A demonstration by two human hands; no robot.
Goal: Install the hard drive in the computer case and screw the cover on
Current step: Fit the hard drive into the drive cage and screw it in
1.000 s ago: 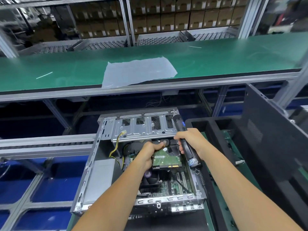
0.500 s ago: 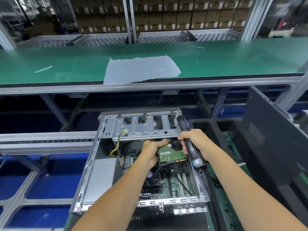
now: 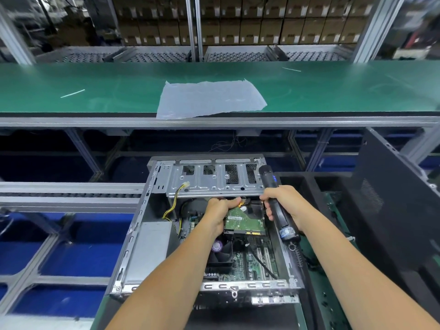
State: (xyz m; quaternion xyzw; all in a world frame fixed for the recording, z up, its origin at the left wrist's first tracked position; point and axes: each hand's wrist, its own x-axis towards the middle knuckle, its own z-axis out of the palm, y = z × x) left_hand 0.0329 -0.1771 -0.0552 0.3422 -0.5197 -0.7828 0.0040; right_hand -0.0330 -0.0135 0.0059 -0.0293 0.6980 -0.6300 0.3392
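**Green-boarded drive going under the bay**

Green circuit board faces up on the hard drive (image 3: 245,221), which sits tilted inside the open computer case (image 3: 133,234), its far end tucked beneath the edge of the metal drive bay (image 3: 214,182) and its connector edge towards the person. The left hand (image 3: 217,214) grips the drive along its left side, thumb curled over the far corner. The right hand (image 3: 283,202) is wrapped round a black electric screwdriver (image 3: 277,208), which stands on a slant along the case's right wall; its fingertips reach near the drive's right edge, but whether they touch it cannot be told.

The step in hand looks to be seating the drive in the bay. To do it well, the drive wants levelling before it is pushed further, so both side rails meet the bay together, not one corner first. The yellow and black cable (image 3: 175,201) hanging at the bay's left should be kept out from under the drive. The bare board is best handled by its edges only. With the screwdriver filling the right hand, guidance rests mostly on the left, so a slow, straight slide is the safer course. The dark cover panel (image 3: 390,198) leans at the right, not yet fitted.
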